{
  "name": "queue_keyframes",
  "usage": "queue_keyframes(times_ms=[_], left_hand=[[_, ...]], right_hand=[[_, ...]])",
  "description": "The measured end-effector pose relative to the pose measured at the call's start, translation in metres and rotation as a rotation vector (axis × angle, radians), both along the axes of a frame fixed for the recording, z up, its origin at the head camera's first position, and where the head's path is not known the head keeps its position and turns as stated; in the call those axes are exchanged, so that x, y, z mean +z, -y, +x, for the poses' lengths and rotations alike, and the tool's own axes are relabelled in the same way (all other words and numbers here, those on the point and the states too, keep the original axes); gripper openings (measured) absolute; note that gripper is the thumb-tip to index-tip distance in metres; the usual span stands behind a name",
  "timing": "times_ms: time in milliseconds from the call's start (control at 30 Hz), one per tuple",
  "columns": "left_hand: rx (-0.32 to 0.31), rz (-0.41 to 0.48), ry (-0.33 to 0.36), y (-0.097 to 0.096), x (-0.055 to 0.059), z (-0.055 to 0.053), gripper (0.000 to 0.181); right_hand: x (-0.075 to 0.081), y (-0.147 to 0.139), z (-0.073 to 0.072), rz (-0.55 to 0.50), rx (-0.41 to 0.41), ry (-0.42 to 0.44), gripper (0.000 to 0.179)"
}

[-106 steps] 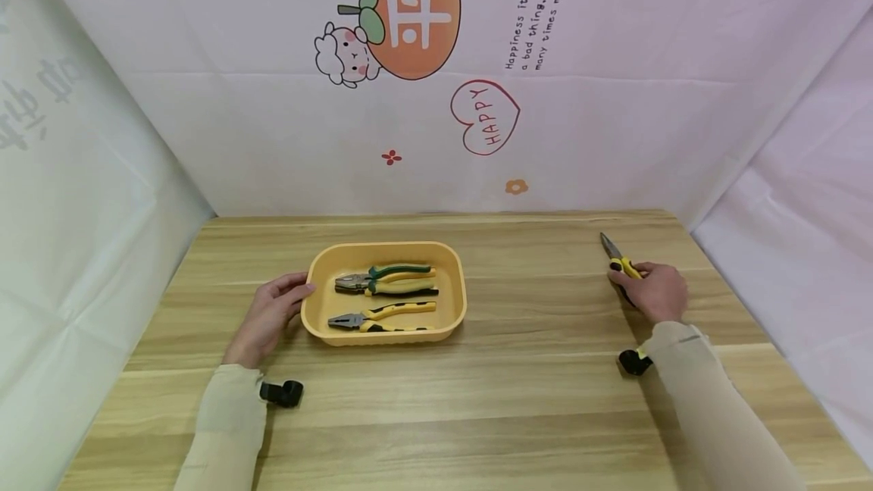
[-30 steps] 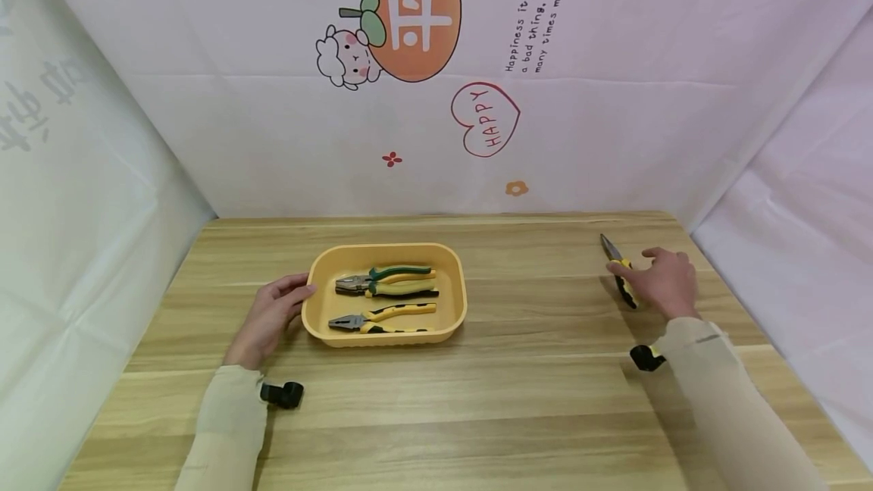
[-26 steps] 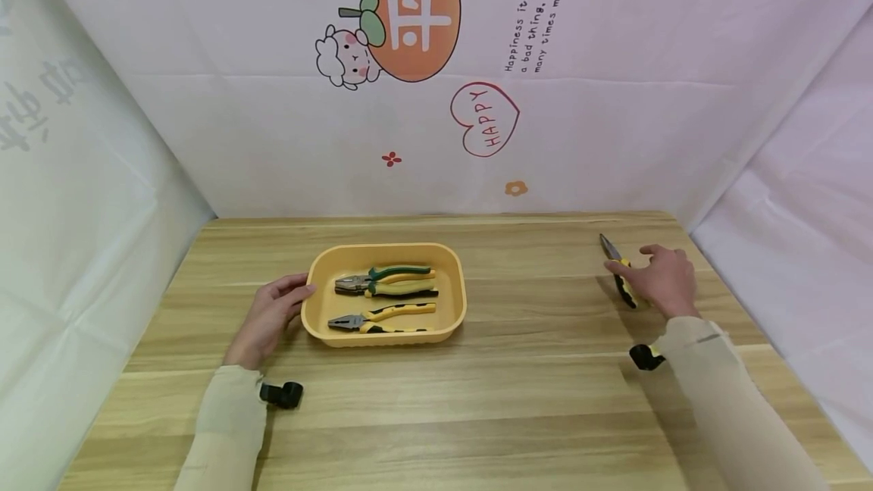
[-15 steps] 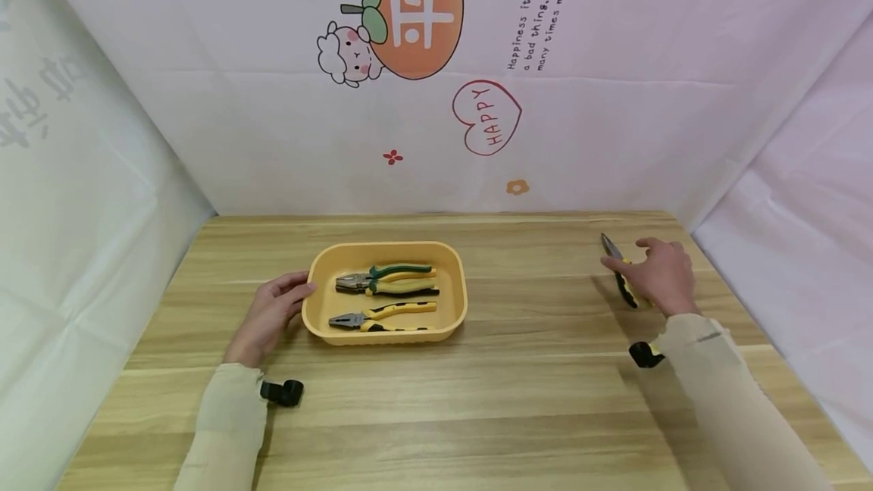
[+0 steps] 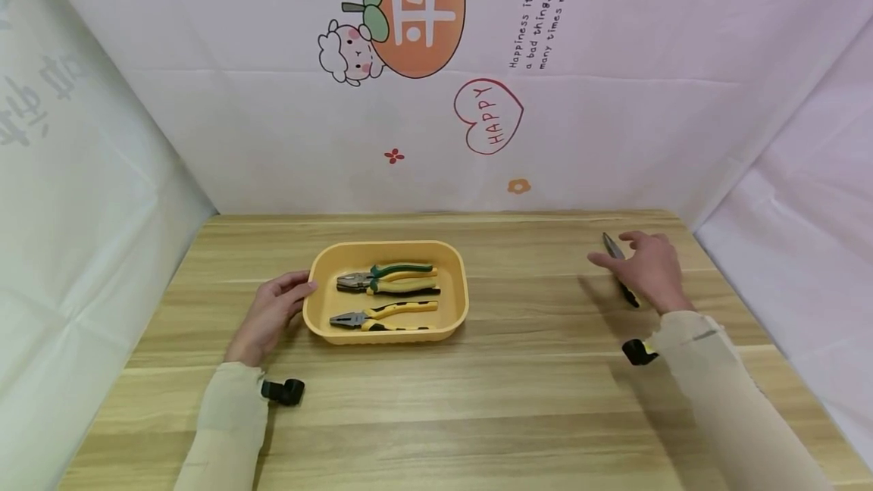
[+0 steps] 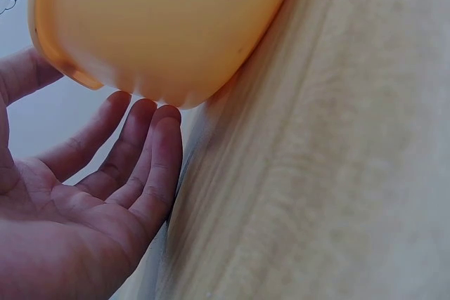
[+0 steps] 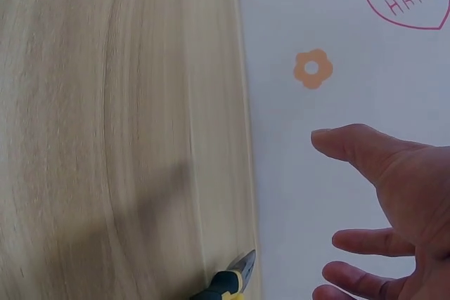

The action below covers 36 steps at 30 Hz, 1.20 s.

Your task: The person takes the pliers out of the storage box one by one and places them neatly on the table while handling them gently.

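My left hand (image 5: pixel 267 317) holds the left end of a yellow plastic tray (image 5: pixel 458 317). Its thumb lies at the rim, and in the left wrist view the fingertips touch the outer wall of the tray (image 6: pixel 169 26). Inside the tray lie green-and-yellow handled pliers (image 5: pixel 398 271), with black-tipped handles close against them, and yellow-and-black pliers (image 5: pixel 348 320) nearer the front. Over at the right, my right hand (image 5: pixel 651 271) hovers with fingers spread, holding nothing. Long-nose pliers (image 5: pixel 612 245) rest on the table beneath it, their handles partly hidden; the right wrist view catches these pliers (image 7: pixel 242 266) at the bottom.
A wood-grain table (image 5: pixel 436 415) spans the space. White printed cloth (image 5: pixel 593 142) hangs along its back edge and both sides. A black wrist camera (image 5: pixel 283 392) sits on the left sleeve, another wrist camera (image 5: pixel 639 352) on the right.
My right hand has let go of the long-nose pliers, risen off them and shifted slightly left and away from me. The pliers stay on the table. The left hand and tray have kept their place.
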<state>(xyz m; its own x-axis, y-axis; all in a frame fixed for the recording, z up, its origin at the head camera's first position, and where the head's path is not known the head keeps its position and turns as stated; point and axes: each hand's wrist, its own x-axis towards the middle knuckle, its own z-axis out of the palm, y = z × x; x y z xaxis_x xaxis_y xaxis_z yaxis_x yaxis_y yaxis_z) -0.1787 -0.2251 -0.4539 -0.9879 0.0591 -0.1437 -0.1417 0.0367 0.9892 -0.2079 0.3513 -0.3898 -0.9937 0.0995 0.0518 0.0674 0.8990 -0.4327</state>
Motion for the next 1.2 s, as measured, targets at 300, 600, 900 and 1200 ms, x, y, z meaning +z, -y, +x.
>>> queue_keyframes(times_ms=[300, 600, 900, 1200], left_hand=[[-0.002, 0.004, -0.001, 0.001, -0.001, 0.0, 0.054], [0.0, 0.009, 0.001, 0.001, 0.0, 0.0, 0.054], [-0.002, 0.006, -0.004, 0.002, -0.003, -0.002, 0.054], [-0.001, -0.012, 0.001, 0.002, -0.005, -0.003, 0.054]], right_hand=[[0.006, 0.015, -0.001, -0.034, 0.049, -0.017, 0.083], [0.013, 0.031, 0.0, -0.064, 0.1, -0.008, 0.075], [0.018, 0.044, 0.001, -0.077, 0.126, -0.008, 0.057], [0.024, 0.058, 0.002, -0.088, 0.139, 0.003, 0.055]])
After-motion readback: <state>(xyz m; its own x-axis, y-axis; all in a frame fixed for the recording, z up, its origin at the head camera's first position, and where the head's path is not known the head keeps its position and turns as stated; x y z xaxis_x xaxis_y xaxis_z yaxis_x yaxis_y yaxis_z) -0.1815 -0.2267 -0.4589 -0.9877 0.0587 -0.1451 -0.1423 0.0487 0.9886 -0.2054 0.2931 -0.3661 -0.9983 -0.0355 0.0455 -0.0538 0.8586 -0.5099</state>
